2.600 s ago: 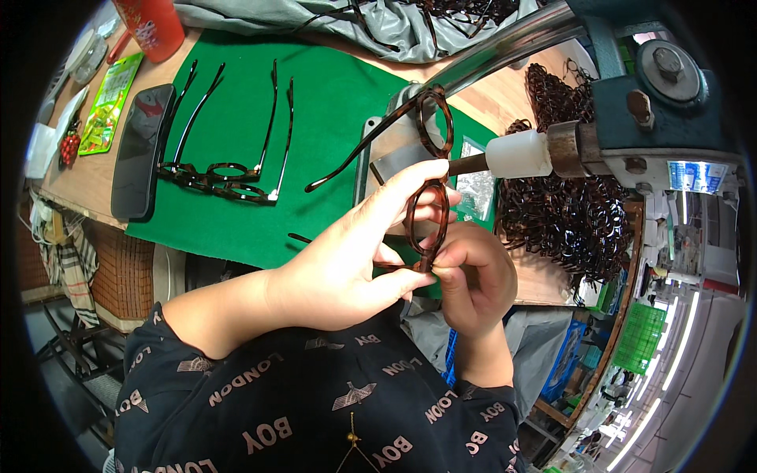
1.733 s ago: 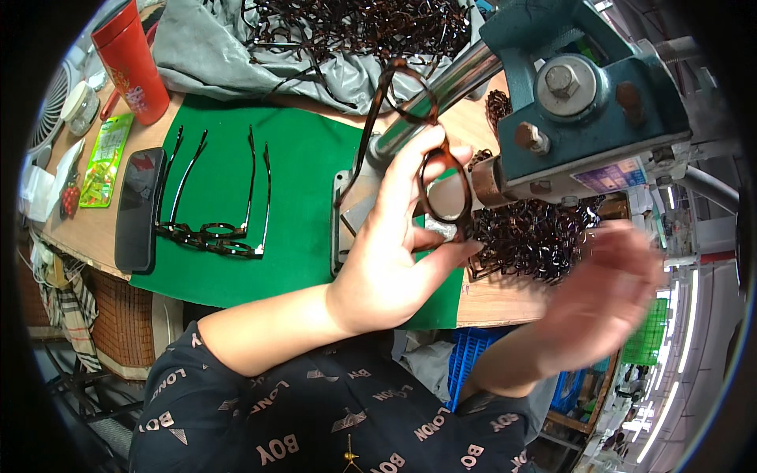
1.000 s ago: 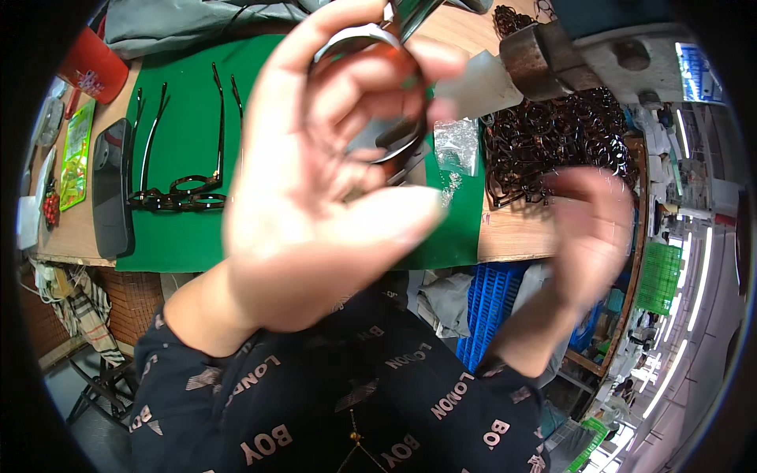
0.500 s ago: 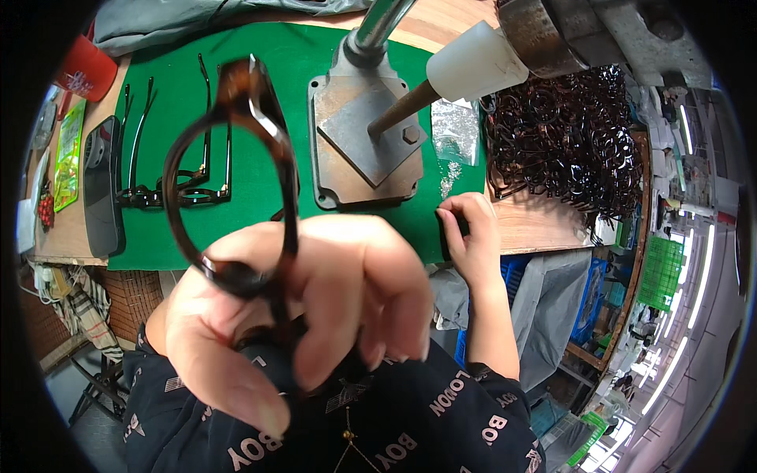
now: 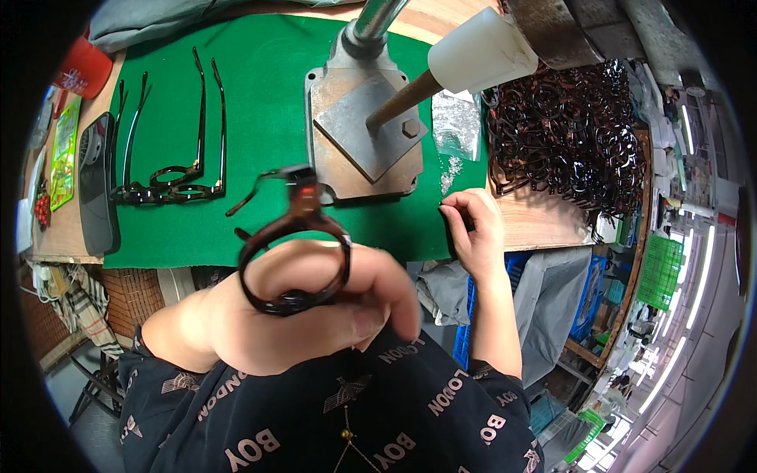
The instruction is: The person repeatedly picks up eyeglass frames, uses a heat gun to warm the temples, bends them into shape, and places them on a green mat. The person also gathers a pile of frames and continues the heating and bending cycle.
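My left hand (image 5: 307, 315) is close to the camera and grips a dark tortoiseshell glasses frame front (image 5: 296, 236) by its lower rim, held upright above the mat's near edge. My right hand (image 5: 473, 229) rests at the edge of the green mat (image 5: 260, 102), fingertips pinched together on something too small to make out, just below a scatter of tiny bits (image 5: 451, 169). Two finished pairs of glasses (image 5: 169, 177) lie on the mat to the left with their arms pointing away from me.
A press stands on a grey metal base plate (image 5: 359, 134) with a white-tipped lever (image 5: 481, 51) over it. A heap of brown frame fronts (image 5: 568, 134) fills the right of the bench. A small clear bag (image 5: 453, 122), a dark phone (image 5: 98, 181) and a red cup (image 5: 79, 71) lie around.
My left hand has lowered and drawn the frame front back toward me, away from the press. My right hand came down onto the mat's edge and stayed there.
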{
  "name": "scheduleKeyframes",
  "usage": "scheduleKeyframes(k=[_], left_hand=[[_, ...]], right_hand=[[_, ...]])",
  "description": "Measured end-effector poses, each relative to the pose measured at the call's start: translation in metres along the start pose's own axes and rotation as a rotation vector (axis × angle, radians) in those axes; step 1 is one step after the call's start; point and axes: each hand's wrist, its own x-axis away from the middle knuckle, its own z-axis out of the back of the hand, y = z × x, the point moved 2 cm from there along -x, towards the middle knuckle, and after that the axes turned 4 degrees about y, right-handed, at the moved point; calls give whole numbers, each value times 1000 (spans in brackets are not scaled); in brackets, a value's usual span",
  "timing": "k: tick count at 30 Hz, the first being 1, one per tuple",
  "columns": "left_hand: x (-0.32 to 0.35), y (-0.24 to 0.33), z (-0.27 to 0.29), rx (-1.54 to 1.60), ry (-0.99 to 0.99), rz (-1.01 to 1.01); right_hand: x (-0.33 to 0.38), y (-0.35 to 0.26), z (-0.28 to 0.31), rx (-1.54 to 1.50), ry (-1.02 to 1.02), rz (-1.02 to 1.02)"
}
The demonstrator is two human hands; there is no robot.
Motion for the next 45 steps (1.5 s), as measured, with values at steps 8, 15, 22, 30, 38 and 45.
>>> scheduleKeyframes(k=[8, 15, 22, 30, 38, 45], left_hand=[[3, -7, -8, 163, -24, 106], [-4, -15, -5, 214, -38, 300], [0, -15, -7, 180, -76, 245], [1, -14, -6, 177, -57, 175], [1, -15, -5, 193, -53, 173], [0, -13, -5, 194, -47, 200]], right_hand=[[-3, -22, -5, 291, -78, 20], [-32, -72, 8, -339, -128, -18], [-54, -116, 1, -597, -125, 349], [-56, -120, -1, -572, -93, 365], [-47, -114, -9, -684, -38, 218], [-47, -116, -7, -646, -69, 254]])
